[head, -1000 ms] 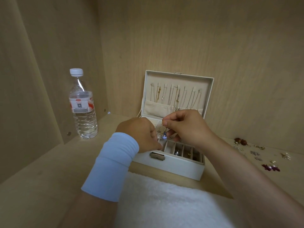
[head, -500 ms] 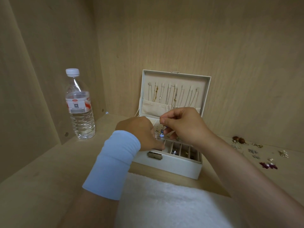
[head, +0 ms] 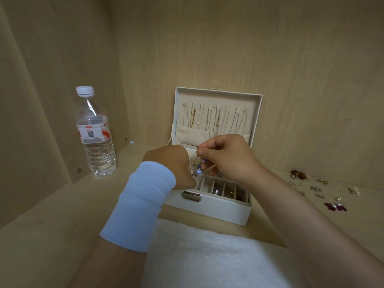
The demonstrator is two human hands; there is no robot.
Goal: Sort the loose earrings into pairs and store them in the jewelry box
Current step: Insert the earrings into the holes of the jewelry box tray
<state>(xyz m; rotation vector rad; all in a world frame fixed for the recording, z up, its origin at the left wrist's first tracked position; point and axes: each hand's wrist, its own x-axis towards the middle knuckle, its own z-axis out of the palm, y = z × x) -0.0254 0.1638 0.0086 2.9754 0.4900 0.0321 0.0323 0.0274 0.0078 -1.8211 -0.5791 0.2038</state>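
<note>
A white jewelry box (head: 209, 208) stands open on the wooden shelf, its lid upright with several chains hanging inside. My right hand (head: 226, 156) pinches a small blue dangling earring (head: 199, 169) above the box's tray. My left hand (head: 172, 165), a white wristband below it, rests curled at the box's left front corner; its fingertips are hidden. Small earrings lie in the front compartments (head: 218, 191). Several loose earrings (head: 318, 189) lie on the shelf to the right, among them a dark red pair (head: 335, 206) and a brown pair (head: 299, 175).
A clear water bottle (head: 94, 134) with a white cap stands at the left by the side wall. A white fluffy towel (head: 207, 256) covers the shelf in front of the box. Wooden walls close in the back and left.
The blue earring hangs slightly lower over the tray than before. The view has drifted a little. Both hands stay at the box.
</note>
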